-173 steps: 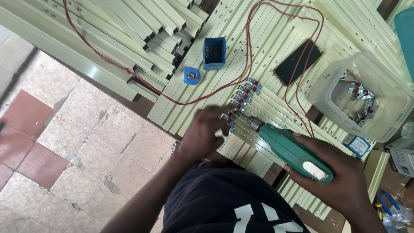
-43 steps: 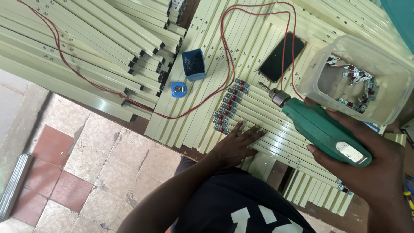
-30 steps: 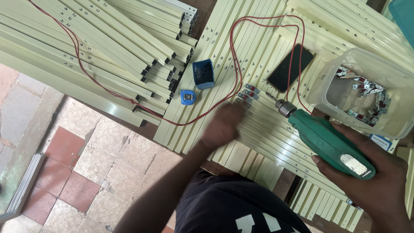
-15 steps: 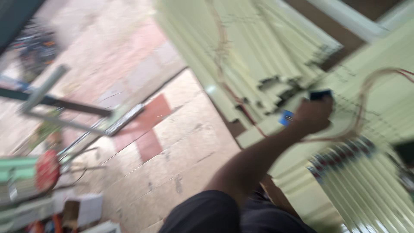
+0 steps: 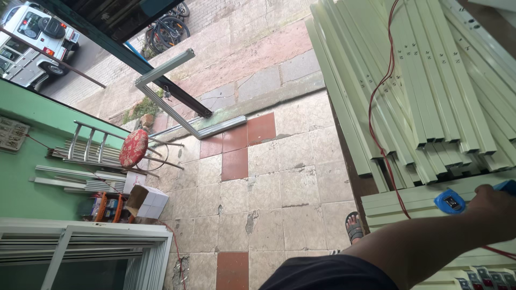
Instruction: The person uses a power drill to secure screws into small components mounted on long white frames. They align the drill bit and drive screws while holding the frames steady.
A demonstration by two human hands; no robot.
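My left hand (image 5: 492, 207) reaches out to the right edge of the head view, over a stack of pale green metal profiles (image 5: 424, 80). It lies between a small round blue tape measure (image 5: 450, 201) and the corner of a blue box (image 5: 508, 186). Its fingers are cut off by the frame edge, so its grip is hidden. A red cable (image 5: 376, 107) runs down over the profiles past the tape measure. My right hand is out of view.
A row of red-and-white switches (image 5: 478, 279) shows at the bottom right. My sandalled foot (image 5: 355, 228) stands on the tiled floor. To the left are a red-cushioned stool (image 5: 133, 147), a cardboard box (image 5: 148, 200), an aluminium frame (image 5: 172, 102) and a white window frame (image 5: 80, 252).
The view has swung left, away from the table, to the floor and doorway. My left hand has moved from the switches to the blue box. The right hand with the green drill has left view.
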